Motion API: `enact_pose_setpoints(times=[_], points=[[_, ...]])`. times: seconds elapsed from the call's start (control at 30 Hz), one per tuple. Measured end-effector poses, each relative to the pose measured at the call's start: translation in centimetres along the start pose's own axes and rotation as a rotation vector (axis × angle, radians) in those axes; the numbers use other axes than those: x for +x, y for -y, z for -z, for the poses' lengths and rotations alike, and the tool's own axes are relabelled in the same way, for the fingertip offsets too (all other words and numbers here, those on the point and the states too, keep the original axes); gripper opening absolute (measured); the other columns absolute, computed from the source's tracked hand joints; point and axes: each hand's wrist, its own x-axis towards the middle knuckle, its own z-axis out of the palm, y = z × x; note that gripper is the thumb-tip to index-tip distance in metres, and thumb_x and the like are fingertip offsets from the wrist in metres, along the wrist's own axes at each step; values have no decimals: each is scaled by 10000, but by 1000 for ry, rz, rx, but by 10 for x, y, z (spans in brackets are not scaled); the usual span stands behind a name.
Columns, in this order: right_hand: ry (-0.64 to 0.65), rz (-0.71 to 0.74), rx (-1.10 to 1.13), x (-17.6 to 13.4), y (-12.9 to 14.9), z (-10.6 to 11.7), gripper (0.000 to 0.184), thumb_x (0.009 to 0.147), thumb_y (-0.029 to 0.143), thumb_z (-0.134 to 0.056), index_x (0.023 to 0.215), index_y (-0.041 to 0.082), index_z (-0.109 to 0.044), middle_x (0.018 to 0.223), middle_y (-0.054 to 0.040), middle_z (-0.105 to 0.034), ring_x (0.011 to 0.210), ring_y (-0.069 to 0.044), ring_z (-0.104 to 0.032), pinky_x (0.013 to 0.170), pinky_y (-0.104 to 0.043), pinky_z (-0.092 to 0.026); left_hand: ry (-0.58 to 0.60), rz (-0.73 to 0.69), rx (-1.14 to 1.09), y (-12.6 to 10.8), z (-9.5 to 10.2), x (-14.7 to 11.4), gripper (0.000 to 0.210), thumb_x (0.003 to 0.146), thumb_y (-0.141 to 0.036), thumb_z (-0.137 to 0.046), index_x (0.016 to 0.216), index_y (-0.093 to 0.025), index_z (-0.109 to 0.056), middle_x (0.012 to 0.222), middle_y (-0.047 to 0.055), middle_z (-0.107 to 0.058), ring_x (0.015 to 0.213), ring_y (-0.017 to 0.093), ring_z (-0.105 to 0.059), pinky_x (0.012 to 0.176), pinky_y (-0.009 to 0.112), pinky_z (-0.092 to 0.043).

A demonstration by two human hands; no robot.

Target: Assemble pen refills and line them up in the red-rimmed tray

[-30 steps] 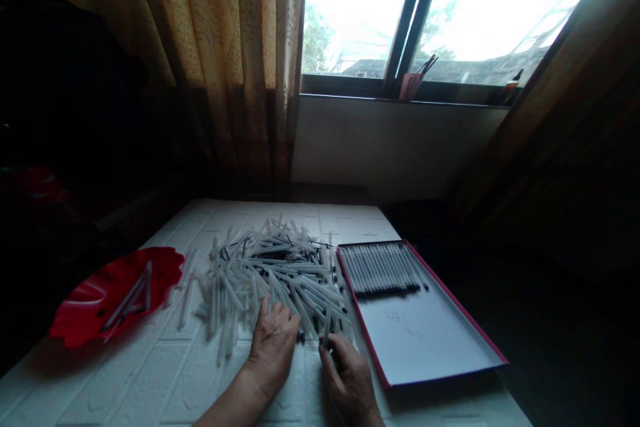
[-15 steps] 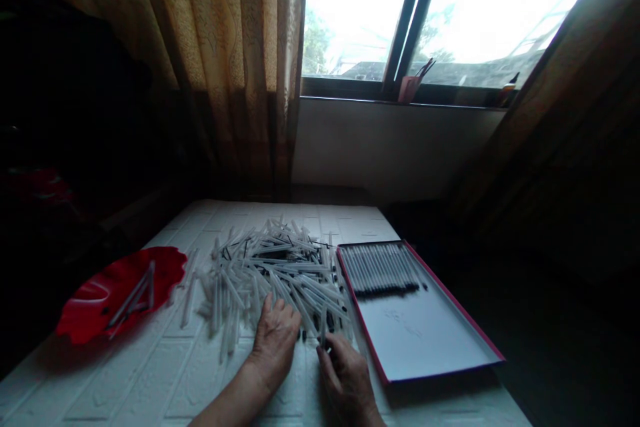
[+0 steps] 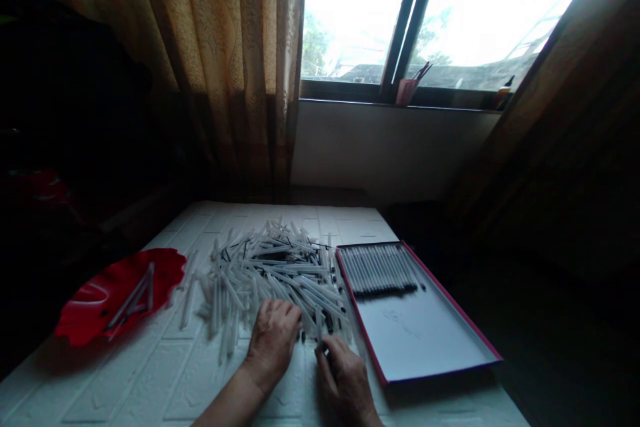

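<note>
A heap of clear pen barrels with some black caps [image 3: 280, 267] covers the middle of the white table. My left hand [image 3: 274, 335] is at the heap's near edge, its fingers curled down and their tips hidden. A pinch of my right hand [image 3: 345, 367] holds a clear pen barrel [image 3: 319, 325], which points up and away from me. Small black caps [image 3: 303, 336] lie between the two hands. To the right, a shallow box lid with a pink rim [image 3: 367, 343] holds a neat row of black-capped pens [image 3: 383, 270].
A red scalloped bowl [image 3: 75, 320] with a few clear barrels [image 3: 133, 300] stands on the left of the brick-patterned table [image 3: 165, 373]. Beyond the table are a curtain [image 3: 225, 47] and a window, with a pink cup [image 3: 406, 91] of thin sticks on its sill.
My left hand has shifted slightly toward me and its fingers look more curled. The barrel in my right hand has moved slightly left and down. The pens in the lid are unchanged.
</note>
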Motion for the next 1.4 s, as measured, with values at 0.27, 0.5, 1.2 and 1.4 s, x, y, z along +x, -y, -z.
enact_pose_setpoints(times=[0.27,0.5,1.2,1.4], points=[[76,71,-76,-2,1,0,311,916,148,-394,1158,197,-583,820,-65,-685,649,-199,-689,563,-247,-538,-268,281,-758,18,2,-11,256,852,-462,-552,798,-244,-675,967,55,-657,937,233,-642,772,338,-540],[41,115,-93,-1,2,1,334,945,172,-372,1197,186,-592,803,-71,-697,637,-195,-693,547,-236,-537,-268,481,-1050,23,-2,-13,464,725,-666,-611,793,-210,-669,741,12,-650,684,174,-638,589,266,-527],[239,149,-221,0,10,3,396,1017,279,-269,1162,161,-618,729,-62,-648,570,-169,-649,502,-216,-459,-189,705,-1385,18,9,-33,487,556,-601,-793,784,-178,-715,750,44,-722,594,164,-651,398,187,-425],[254,143,-207,-2,12,5,375,1017,284,-290,1188,165,-602,764,-63,-650,615,-161,-645,546,-211,-456,-189,699,-1356,18,12,-33,498,520,-623,-793,743,-184,-721,666,18,-691,566,154,-624,378,179,-409]])
